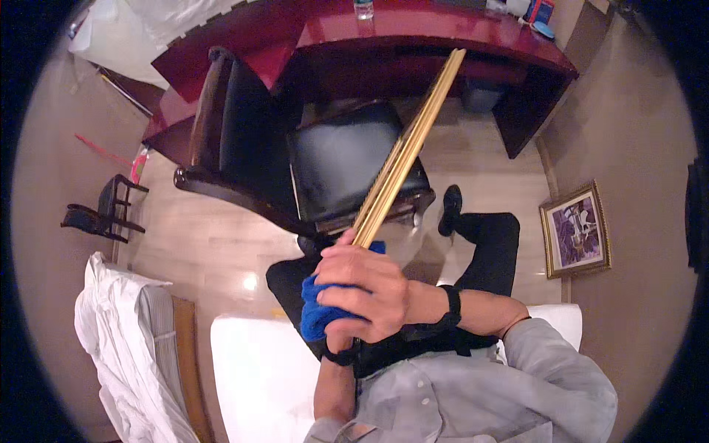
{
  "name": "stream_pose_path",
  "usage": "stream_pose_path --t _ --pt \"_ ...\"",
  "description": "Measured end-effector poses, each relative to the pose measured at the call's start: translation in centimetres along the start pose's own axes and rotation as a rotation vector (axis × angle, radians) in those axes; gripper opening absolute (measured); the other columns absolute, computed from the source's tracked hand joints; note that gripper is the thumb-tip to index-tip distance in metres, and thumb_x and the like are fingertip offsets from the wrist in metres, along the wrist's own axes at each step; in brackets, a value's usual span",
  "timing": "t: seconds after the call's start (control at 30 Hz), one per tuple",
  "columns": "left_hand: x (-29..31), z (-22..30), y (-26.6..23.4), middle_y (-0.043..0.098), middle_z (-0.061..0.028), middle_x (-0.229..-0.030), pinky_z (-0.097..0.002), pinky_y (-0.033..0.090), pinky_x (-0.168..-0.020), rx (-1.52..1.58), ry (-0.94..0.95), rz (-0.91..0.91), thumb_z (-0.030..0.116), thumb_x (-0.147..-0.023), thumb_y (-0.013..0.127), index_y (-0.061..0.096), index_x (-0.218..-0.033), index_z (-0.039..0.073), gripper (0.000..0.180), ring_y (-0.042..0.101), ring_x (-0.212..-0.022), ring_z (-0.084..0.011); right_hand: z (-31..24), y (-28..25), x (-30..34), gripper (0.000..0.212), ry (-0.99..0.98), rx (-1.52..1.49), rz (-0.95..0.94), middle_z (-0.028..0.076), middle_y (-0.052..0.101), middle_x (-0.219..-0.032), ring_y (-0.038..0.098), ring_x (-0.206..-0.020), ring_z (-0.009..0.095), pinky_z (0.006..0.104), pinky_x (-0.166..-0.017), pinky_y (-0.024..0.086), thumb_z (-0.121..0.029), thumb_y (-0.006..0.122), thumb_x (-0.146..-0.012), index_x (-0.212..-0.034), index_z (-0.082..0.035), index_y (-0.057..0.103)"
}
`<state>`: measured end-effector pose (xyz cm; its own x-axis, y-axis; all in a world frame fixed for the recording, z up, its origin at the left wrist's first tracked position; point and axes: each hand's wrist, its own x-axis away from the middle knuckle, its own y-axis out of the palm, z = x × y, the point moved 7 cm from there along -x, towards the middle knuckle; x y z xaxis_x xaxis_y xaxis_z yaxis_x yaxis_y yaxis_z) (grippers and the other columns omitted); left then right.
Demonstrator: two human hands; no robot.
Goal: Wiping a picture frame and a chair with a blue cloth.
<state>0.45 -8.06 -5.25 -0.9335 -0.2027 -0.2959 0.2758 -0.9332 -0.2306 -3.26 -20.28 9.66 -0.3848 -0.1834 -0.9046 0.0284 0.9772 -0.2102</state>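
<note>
A long gold piece, which looks like a picture frame seen edge-on, slants up and away from my hands toward the desk. My right hand is closed around a bunched blue cloth at the near end of the gold piece. My left hand is beneath the right one, with only its wrist side plainly showing. The right hand and the cloth cover its fingers, so its grip cannot be seen. Both wrists wear black bands.
Ahead is a dark red desk with a bottle on it. A black-seated wooden chair stands before it. A gold-framed picture leans at the right wall. White fabric drapes at left, near a small dark chair.
</note>
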Motion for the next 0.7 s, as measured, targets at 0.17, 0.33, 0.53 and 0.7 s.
stream_pose_path --t 0.17,0.33,0.53,0.7 --pt "-0.1 1.3 -0.7 0.064 -0.0053 -0.070 -0.0301 0.047 -0.062 -0.009 0.168 0.100 0.014 -0.078 0.075 0.063 -0.084 -0.002 0.021 0.062 -0.067 -0.0153 0.0 0.0 -0.5 0.032 -0.010 0.169 -0.025 0.019 0.060 -0.102 0.062 -0.099 0.039 0.0543 -0.096 0.046 -0.018 0.073 -0.074 -0.100 -0.002 0.063" --pt "-0.8 5.1 -0.3 0.062 -0.0029 -0.064 -0.0294 0.046 -0.057 0.031 0.382 0.176 0.014 -0.079 0.074 0.063 -0.075 -0.001 0.019 0.060 -0.061 -0.0140 2.7 -2.3 -1.2 0.028 0.046 0.357 -0.124 0.017 0.062 -0.105 0.061 -0.110 0.038 0.0608 -0.107 0.032 -0.013 0.076 -0.074 -0.097 0.000 0.066" --pt "-2.3 5.6 0.1 0.065 -0.0080 -0.068 -0.0293 0.047 -0.057 -0.157 0.358 -0.006 0.018 -0.078 0.072 0.064 -0.079 -0.002 0.021 0.062 -0.060 -0.0178 7.8 -7.3 -2.4 0.008 0.117 0.569 0.038 0.011 0.064 -0.086 0.068 -0.093 0.026 0.0566 -0.111 0.031 -0.004 0.071 -0.078 -0.083 -0.001 0.065" --pt "-2.0 5.2 -1.0 0.065 -0.0079 -0.071 -0.0294 0.047 -0.059 0.003 0.348 0.084 0.019 -0.077 0.073 0.065 -0.084 -0.001 0.023 0.059 -0.060 -0.0167 7.0 -4.1 -3.0 0.012 0.096 0.569 0.030 0.009 0.058 -0.084 0.062 -0.082 0.026 0.0569 -0.103 0.040 -0.010 0.064 -0.077 -0.087 -0.004 0.063"
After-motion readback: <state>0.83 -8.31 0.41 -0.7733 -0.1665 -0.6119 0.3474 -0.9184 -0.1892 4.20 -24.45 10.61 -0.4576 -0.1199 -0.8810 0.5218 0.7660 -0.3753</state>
